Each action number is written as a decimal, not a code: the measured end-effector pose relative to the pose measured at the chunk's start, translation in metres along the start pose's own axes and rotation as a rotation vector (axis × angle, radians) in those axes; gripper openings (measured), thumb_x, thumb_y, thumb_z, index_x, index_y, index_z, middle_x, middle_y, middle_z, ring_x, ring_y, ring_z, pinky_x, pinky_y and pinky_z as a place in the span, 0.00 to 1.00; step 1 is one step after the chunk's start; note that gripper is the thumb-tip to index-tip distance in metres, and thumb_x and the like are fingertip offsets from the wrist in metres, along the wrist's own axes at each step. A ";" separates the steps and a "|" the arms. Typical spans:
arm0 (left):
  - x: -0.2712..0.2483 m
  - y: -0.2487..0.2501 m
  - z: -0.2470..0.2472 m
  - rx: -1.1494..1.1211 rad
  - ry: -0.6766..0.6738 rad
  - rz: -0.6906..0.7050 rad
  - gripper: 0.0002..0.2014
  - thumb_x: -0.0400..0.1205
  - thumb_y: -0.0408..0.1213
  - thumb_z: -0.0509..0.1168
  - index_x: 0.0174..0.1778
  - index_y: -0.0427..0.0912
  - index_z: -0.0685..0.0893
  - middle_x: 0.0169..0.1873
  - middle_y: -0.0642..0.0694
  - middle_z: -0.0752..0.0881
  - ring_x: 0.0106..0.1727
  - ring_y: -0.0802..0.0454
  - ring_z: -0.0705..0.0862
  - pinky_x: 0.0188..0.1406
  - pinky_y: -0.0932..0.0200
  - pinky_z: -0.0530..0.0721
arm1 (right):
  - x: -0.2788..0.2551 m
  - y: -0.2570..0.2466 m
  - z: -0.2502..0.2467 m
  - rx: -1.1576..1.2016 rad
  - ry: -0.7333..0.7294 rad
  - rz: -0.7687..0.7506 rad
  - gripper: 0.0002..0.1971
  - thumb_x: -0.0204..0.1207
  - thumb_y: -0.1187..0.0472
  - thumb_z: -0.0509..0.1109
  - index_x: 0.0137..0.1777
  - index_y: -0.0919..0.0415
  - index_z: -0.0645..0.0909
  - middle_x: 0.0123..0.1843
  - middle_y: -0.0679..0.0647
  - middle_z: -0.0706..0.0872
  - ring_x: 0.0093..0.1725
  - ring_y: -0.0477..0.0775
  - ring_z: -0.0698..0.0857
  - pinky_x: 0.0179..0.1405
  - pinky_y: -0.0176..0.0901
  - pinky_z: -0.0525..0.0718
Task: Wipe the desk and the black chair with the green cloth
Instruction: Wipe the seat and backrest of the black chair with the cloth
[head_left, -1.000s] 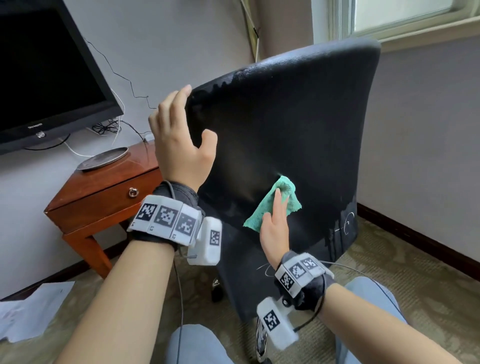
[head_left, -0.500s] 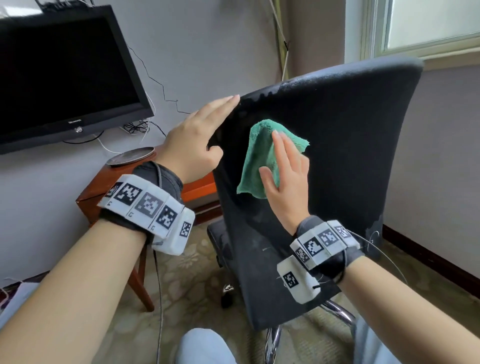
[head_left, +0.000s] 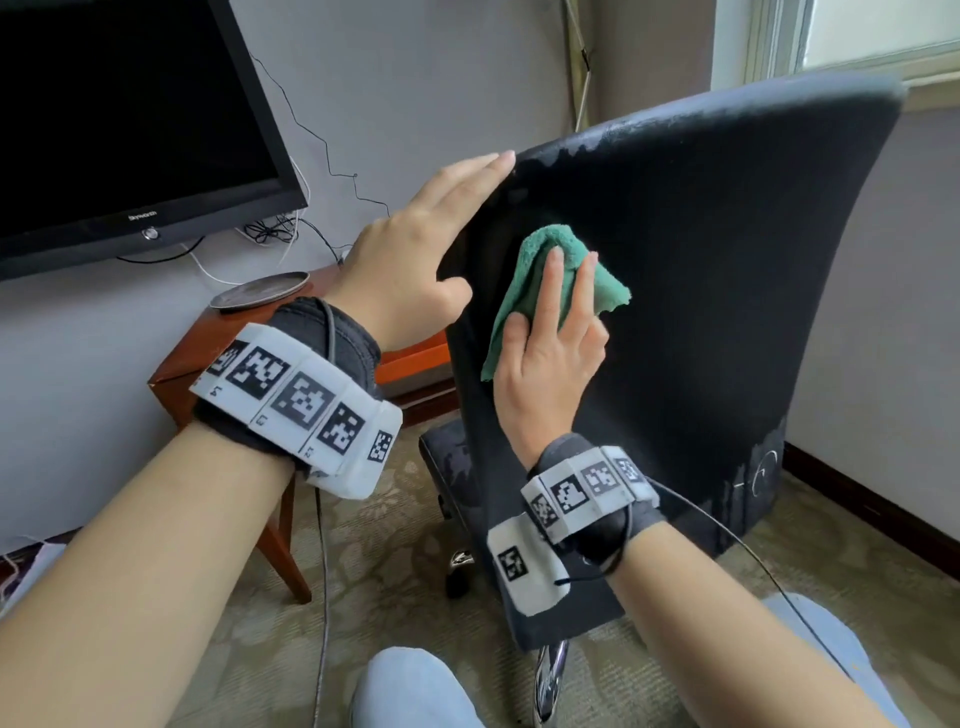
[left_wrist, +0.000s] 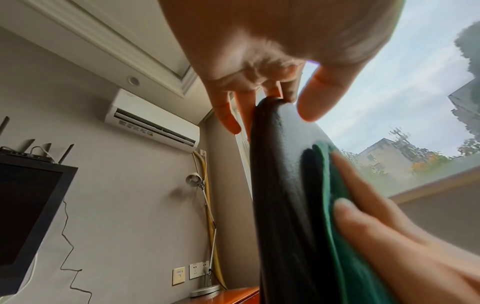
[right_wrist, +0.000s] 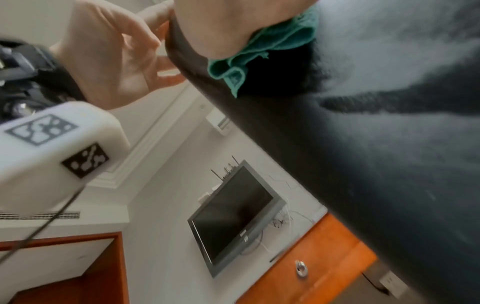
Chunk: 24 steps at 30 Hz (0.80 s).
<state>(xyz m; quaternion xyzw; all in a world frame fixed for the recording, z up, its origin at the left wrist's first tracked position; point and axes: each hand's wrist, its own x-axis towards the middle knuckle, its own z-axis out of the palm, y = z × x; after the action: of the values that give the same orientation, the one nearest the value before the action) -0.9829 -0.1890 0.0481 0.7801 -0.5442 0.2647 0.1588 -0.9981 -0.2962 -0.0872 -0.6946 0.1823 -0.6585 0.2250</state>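
Observation:
The black chair (head_left: 701, 312) stands with the rear of its backrest toward me, its top edge worn grey. My left hand (head_left: 415, 260) pinches the backrest's left edge, fingers behind and thumb in front; the left wrist view shows this grip (left_wrist: 270, 117) on the chair edge (left_wrist: 280, 185). My right hand (head_left: 550, 353) presses the green cloth (head_left: 524, 280) flat against the upper left of the backrest with straight fingers. The cloth (right_wrist: 280, 41) bunches under the palm in the right wrist view. The wooden desk (head_left: 415, 358) stands behind the chair at the left.
A black TV (head_left: 130, 119) hangs on the wall above the desk, with cables trailing below it. A dark metal plate (head_left: 260, 297) lies on the desk corner. A lamp base (left_wrist: 205, 290) stands on the desk. Patterned carpet (head_left: 374, 561) covers the floor; my knees show at the bottom.
My right hand has carried the cloth from low on the backrest up to its upper left. My left hand has settled into a grip on the backrest's left edge.

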 end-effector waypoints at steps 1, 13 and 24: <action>0.000 -0.001 -0.001 0.005 -0.003 0.000 0.45 0.64 0.34 0.55 0.82 0.57 0.56 0.79 0.60 0.61 0.72 0.54 0.71 0.60 0.48 0.79 | -0.010 -0.001 0.002 -0.002 -0.014 0.017 0.27 0.79 0.54 0.55 0.78 0.51 0.58 0.80 0.65 0.64 0.60 0.54 0.69 0.60 0.47 0.64; -0.011 -0.017 -0.014 0.060 -0.125 -0.026 0.47 0.66 0.33 0.57 0.82 0.61 0.50 0.80 0.64 0.56 0.51 0.39 0.84 0.50 0.44 0.83 | -0.076 0.040 0.005 -0.165 -0.344 -0.309 0.25 0.77 0.57 0.55 0.76 0.53 0.61 0.78 0.60 0.59 0.73 0.68 0.62 0.70 0.69 0.69; -0.014 -0.011 -0.018 -0.013 -0.092 -0.062 0.45 0.65 0.32 0.57 0.82 0.59 0.56 0.78 0.63 0.62 0.56 0.40 0.82 0.58 0.44 0.79 | -0.051 0.018 0.013 -0.148 -0.342 -0.501 0.29 0.78 0.57 0.61 0.78 0.45 0.59 0.81 0.54 0.56 0.80 0.64 0.57 0.78 0.61 0.52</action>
<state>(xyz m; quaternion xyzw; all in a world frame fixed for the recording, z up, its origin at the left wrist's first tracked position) -0.9804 -0.1649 0.0550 0.8068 -0.5284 0.2198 0.1469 -0.9873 -0.2820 -0.1400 -0.8331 0.0124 -0.5521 0.0316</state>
